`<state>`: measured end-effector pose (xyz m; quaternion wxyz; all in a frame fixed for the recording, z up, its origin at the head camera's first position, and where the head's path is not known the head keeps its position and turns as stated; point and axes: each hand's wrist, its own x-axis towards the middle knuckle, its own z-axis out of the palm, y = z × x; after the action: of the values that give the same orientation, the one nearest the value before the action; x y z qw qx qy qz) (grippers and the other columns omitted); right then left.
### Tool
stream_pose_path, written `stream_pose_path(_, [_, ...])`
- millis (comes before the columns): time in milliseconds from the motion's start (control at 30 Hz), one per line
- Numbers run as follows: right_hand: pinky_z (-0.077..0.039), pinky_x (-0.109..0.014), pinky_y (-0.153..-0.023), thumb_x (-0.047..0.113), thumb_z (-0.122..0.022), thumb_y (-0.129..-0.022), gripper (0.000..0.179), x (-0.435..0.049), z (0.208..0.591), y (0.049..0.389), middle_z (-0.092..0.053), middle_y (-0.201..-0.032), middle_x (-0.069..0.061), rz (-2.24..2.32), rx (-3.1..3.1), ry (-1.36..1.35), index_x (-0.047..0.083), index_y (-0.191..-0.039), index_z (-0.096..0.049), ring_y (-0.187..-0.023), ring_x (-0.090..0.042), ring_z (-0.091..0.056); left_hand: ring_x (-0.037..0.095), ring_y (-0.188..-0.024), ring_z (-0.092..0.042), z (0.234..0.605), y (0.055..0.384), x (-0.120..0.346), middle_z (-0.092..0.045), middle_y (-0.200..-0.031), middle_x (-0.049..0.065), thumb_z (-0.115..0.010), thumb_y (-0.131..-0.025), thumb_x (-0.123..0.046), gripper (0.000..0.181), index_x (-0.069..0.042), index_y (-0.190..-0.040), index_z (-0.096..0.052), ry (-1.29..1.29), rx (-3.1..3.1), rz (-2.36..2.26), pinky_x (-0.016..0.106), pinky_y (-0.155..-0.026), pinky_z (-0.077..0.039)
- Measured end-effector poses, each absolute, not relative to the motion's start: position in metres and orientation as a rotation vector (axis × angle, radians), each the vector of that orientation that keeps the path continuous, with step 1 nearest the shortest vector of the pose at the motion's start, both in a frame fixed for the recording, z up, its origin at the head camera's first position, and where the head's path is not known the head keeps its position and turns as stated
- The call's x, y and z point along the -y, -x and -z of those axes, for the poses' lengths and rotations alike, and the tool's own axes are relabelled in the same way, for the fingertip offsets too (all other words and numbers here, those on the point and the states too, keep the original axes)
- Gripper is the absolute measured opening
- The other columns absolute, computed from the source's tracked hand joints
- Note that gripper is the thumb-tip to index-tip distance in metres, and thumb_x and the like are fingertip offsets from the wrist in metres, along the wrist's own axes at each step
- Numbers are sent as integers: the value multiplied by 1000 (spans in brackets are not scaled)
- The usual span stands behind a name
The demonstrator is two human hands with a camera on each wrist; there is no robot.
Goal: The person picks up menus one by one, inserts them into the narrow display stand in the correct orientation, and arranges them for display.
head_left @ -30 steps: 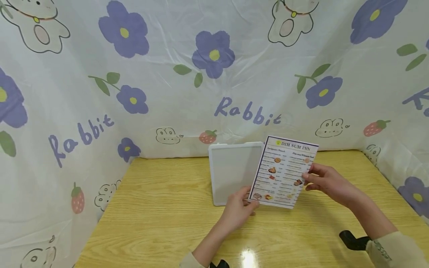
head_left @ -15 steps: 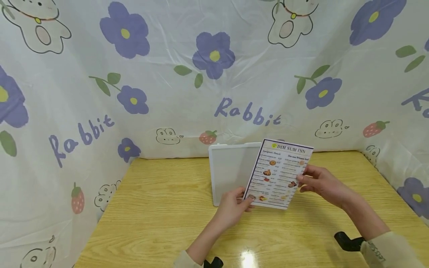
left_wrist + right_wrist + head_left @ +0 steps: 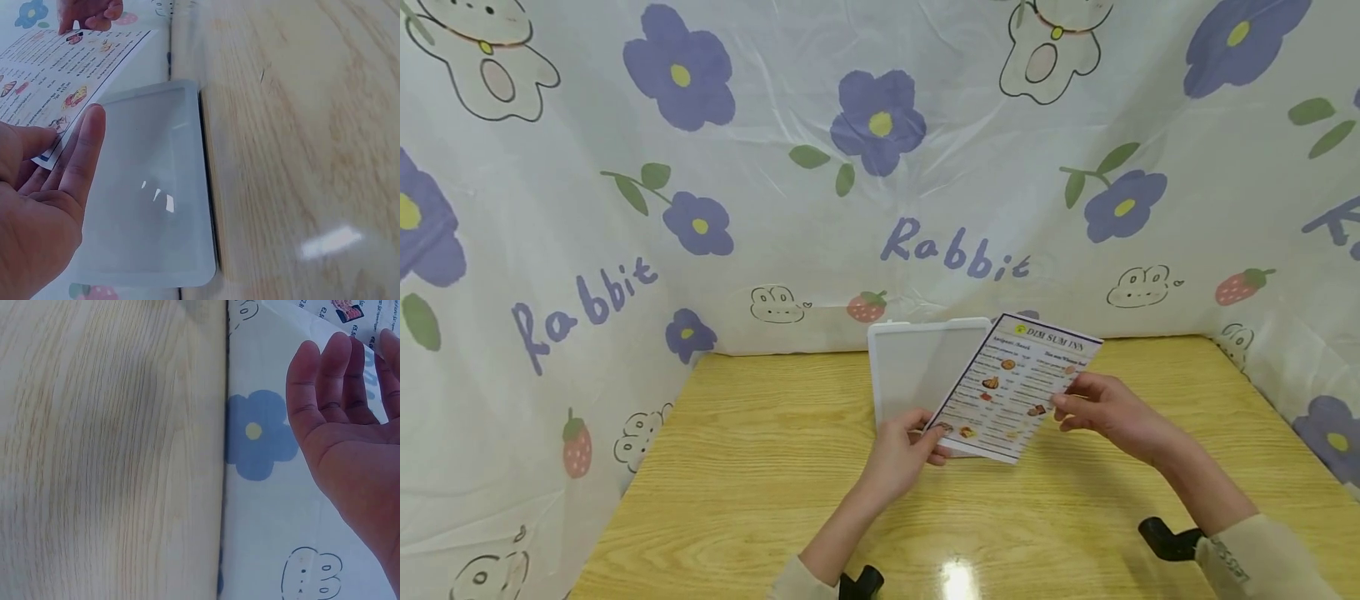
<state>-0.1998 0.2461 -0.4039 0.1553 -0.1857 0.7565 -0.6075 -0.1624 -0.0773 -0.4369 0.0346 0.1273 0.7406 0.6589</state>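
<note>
Pinching a white, dark-bordered paper menu (image 3: 1009, 385) by opposite edges with bare left hand (image 3: 897, 457) and right hand (image 3: 1112, 414), presumably for flatness, before a white-rimmed rectangular panel (image 3: 917, 365), unclear how propped.

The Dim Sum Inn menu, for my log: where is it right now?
In the head view, the menu is right of centre, held by the left hand and right hand, partly covering the white-rimmed panel.
</note>
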Motion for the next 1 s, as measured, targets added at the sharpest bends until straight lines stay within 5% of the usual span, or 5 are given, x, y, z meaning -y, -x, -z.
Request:
stream_pose_path(167, [-57, -40, -87, 18, -56, -108, 45, -242, 401, 202, -63, -121, -15, 1718, -2188, 527, -9, -142, -49, -99, -26, -59, 45, -82, -73, 432, 166, 83, -68, -101, 25, -60, -102, 1, 13, 9, -109, -67, -412, -2301, -2033, 33, -64, -61])
stream_pose_path(533, [-57, -38, -88, 16, -57, -107, 42, -236, 408, 203, -67, -119, -4, 1784, -2118, 496, -9, -140, -53, -100, -26, -62, 44, -81, -72, 419, 168, 96, -72, -93, 17, -61, -102, -3, 13, 6, -109, -68, -446, -2391, -1961, 37, -62, -61])
stream_pose_path(1000, [-57, -38, -90, 16, -57, -107, 44, -221, 404, 207, -66, -119, -15, 1812, -2106, 501, -13, -140, -49, -98, -29, -65, 39, -86, -73, 397, 180, 109, -73, -94, 15, -64, -101, -3, 10, 2, -106, -71, -473, -2527, -1928, 33, -64, -61])
